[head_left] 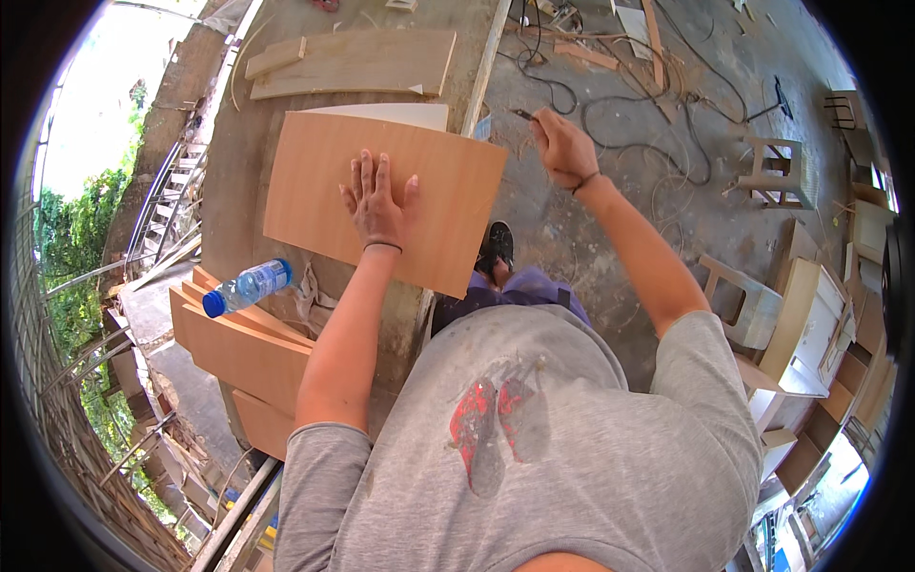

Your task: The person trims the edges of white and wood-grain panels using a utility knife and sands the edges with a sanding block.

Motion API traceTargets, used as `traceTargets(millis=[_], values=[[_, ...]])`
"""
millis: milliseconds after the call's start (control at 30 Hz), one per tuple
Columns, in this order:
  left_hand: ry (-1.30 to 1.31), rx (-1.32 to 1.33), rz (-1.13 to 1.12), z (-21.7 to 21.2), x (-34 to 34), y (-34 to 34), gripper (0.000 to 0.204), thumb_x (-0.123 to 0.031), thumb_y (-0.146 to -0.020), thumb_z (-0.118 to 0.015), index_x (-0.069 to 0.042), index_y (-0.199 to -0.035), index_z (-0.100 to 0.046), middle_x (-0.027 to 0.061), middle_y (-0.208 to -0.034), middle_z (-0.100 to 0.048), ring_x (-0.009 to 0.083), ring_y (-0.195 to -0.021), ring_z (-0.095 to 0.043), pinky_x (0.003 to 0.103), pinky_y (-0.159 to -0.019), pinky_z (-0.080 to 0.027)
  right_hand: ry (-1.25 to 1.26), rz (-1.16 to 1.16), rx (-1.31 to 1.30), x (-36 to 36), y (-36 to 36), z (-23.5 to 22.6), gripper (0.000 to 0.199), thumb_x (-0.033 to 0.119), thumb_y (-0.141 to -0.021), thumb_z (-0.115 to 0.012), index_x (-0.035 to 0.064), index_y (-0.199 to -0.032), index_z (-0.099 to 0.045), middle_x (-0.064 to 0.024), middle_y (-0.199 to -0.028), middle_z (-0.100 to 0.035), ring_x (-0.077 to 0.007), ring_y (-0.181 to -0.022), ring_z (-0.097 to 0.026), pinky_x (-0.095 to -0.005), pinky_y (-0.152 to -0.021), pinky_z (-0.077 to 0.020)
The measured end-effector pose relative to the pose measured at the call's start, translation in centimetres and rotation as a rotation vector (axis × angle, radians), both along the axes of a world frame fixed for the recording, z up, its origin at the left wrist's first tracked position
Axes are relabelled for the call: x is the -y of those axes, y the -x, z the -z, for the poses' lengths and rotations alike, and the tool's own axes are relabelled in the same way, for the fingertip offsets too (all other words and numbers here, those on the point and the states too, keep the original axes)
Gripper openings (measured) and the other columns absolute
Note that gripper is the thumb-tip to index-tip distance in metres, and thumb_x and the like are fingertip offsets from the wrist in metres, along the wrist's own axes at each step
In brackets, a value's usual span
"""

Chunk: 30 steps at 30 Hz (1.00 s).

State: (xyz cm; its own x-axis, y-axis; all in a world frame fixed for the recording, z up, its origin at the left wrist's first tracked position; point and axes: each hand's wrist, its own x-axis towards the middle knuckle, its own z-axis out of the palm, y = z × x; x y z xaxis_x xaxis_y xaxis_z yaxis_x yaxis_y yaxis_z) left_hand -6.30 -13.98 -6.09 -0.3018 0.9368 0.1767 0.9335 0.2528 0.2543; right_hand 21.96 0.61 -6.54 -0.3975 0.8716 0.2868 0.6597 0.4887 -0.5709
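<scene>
A: What is the biggest thing in front of the person?

B: The workbench (238,172), a worn grey-brown top that runs up the left middle of the view. On it lies a flat orange-brown laminated board (448,191), roughly rectangular, its near right corner jutting past the bench edge above the person's legs.

A: And beyond that board?

B: A pale panel (400,112) shows just past its far edge, and farther up the bench lies another longer brown board (362,59) with a short wood strip (274,57) on its left end. Down to the left, a stack of orange-brown boards (238,348) sits lower than the bench top.

A: Where are the hands?

B: Well apart. The left hand (376,202) is spread open, palm flat on the middle of the laminated board, fingers pointing away from the person. The right hand (562,148) is off the bench, raised above the concrete floor (572,229), fingers closed around a thin pencil-like tool (522,113) whose tip points toward the board's far right corner.

A: Anything smaller?

B: A clear plastic water bottle (248,286) with a blue cap lies on its side at the bench's near left edge, close to the stack. Black cables (620,114) loop across the floor, and a small wooden stool (777,167) stands at the right.
</scene>
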Motion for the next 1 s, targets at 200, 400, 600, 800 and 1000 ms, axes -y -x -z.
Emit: traceTargets(millis=[200,400,600,800,1000], values=[[-0.026,0.006,0.008,0.2,-0.3,0.0,0.061,-0.052,-0.086,-0.057,-0.016,-0.136,-0.051,0.0093,-0.151,-0.037,0.0284,-0.142,-0.029,0.055,-0.114,-0.015,0.311,0.215,-0.293,5.0,-1.9,2.2,0.019,0.01,-0.087,-0.062,0.0054,-0.106,-0.061,-0.0099,-0.083,-0.062,-0.024,-0.075,-0.062,-0.0377,-0.067,-0.0495],[-0.04,-0.014,-0.004,0.3,-0.5,0.0,0.062,-0.053,-0.086,-0.057,-0.017,-0.136,-0.05,0.0098,-0.15,-0.037,0.0282,-0.141,-0.029,0.055,-0.114,-0.016,1.119,0.389,-0.946,7.3,-2.4,0.6,0.024,0.004,-0.087,-0.061,0.0039,-0.111,-0.062,-0.0017,-0.092,-0.062,-0.0103,-0.077,-0.059,-0.0287,-0.071,-0.0498],[-0.03,0.0,-0.013,0.2,-0.3,-0.1,0.064,-0.054,-0.087,-0.055,-0.016,-0.137,-0.048,0.0098,-0.151,-0.036,0.0288,-0.142,-0.027,0.055,-0.114,-0.015,1.195,0.243,-0.942,10.8,-2.0,0.4,0.027,0.008,-0.085,-0.066,0.0049,-0.111,-0.064,0.0003,-0.093,-0.062,-0.0108,-0.079,-0.058,-0.0264,-0.077,-0.0466],[-0.02,0.016,-0.002,0.1,-0.5,-0.6,0.065,-0.055,-0.087,-0.052,-0.015,-0.139,-0.046,0.0094,-0.152,-0.034,0.0281,-0.143,-0.024,0.055,-0.115,-0.012,0.438,0.134,-0.205,9.8,-0.6,0.0,0.023,0.015,-0.085,-0.066,0.0078,-0.107,-0.066,-0.0048,-0.085,-0.062,-0.0191,-0.078,-0.06,-0.0307,-0.074,-0.0464],[-0.028,0.05,0.014,0.3,-0.7,-0.4,0.068,-0.055,-0.087,-0.047,-0.013,-0.141,-0.042,0.0101,-0.155,-0.028,0.028,-0.145,-0.019,0.053,-0.117,-0.007,-0.041,-0.04,0.055,5.7,1.8,-2.3,0.02,0.01,-0.084,-0.06,0.0092,-0.104,-0.064,-0.0092,-0.094,-0.064,-0.0291,-0.088,-0.062,-0.0395,-0.071,-0.05]])
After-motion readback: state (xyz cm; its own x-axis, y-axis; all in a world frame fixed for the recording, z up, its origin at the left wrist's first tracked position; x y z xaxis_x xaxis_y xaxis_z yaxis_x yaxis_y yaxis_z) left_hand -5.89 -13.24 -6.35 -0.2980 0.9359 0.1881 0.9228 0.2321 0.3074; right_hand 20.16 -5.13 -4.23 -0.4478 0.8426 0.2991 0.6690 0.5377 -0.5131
